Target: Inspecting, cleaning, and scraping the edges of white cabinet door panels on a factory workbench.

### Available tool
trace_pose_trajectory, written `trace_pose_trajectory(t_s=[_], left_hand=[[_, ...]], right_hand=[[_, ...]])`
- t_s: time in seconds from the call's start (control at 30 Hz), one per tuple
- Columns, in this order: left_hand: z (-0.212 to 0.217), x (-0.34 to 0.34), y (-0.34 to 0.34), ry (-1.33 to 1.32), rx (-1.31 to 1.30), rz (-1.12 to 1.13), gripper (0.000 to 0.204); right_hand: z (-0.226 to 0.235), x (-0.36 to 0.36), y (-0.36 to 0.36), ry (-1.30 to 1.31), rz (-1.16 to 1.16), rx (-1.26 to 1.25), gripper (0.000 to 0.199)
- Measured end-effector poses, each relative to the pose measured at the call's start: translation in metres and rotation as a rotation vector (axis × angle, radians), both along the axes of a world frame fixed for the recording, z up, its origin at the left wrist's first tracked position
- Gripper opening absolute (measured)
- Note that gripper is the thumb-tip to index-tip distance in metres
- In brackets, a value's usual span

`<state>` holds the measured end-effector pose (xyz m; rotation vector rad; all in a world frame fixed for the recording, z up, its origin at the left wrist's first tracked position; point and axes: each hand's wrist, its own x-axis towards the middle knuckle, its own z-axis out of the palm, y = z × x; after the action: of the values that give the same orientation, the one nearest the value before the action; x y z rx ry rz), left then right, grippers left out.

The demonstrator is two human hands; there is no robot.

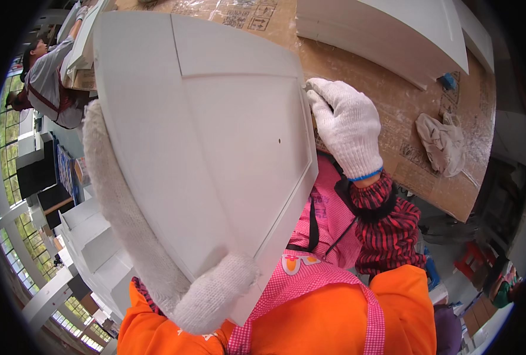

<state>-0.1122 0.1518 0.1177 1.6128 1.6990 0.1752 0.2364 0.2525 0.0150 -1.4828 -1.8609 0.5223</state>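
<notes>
A large white panel (245, 154), with recessed sections and a small dark hole, is held up tilted before my chest. My left hand (215, 293), in a white knit glove, grips its lower left part. The thumb lies across the face near the bottom corner, while the fingers run along the left edge. At the panel's right edge is my right hand (345, 127), also gloved in white with a blue cuff band. Its fingers are bent and closed together, fingertips against that edge. Whatever may be between them is hidden.
A cardboard-covered table (387, 112) lies beyond the panel. On it are white boards (387, 35), a small blue piece (448, 81) and a crumpled pale cloth (441, 142). A co-worker (47, 80) handles white panels at far left. A red stool (473, 260) stands at right.
</notes>
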Motion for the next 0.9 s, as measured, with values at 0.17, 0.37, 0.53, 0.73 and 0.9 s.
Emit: trace_pose_trajectory(t_s=[0.17, 0.37, 0.53, 0.73, 0.9], left_hand=[[0.000, 0.001, -0.006, 0.013, 0.004, -0.020, 0.050], [-0.001, 0.002, -0.013, 0.026, 0.008, -0.044, 0.050], [-0.002, 0.001, -0.017, 0.038, 0.011, -0.061, 0.050], [-0.004, 0.004, -0.021, 0.049, 0.015, -0.087, 0.050], [-0.004, 0.006, -0.024, 0.059, 0.013, -0.108, 0.050]], right_hand=[[0.000, -0.005, 0.014, -0.078, 0.025, 0.016, 0.020], [-0.008, 0.013, 0.014, -0.060, 0.110, 0.022, 0.022], [0.001, 0.018, -0.010, -0.139, 0.194, -0.038, 0.021], [-0.001, 0.024, -0.056, -0.222, 0.186, -0.132, 0.019], [0.003, 0.023, -0.080, -0.225, 0.156, -0.166, 0.015]])
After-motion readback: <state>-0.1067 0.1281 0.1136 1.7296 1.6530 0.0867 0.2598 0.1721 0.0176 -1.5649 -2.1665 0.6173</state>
